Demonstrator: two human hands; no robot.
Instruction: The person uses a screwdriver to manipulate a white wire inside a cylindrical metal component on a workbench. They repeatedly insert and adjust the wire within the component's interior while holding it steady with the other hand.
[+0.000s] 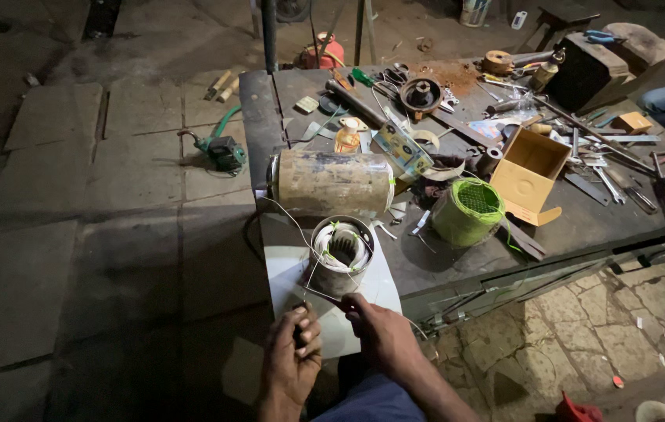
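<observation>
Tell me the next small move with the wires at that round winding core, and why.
Probably draw the thin wire taut toward you. The left hand pinches its near end while the right hand rests at the base of the motor stator, which stands on white paper. The wire looks slack where it loops up from the winding, so tightening seems the likely step before anything else.

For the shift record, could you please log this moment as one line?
left hand: pinching thin wire | right hand: on wire beside motor stator | stator: upright on white sheet | workbench: tool clutter
</observation>
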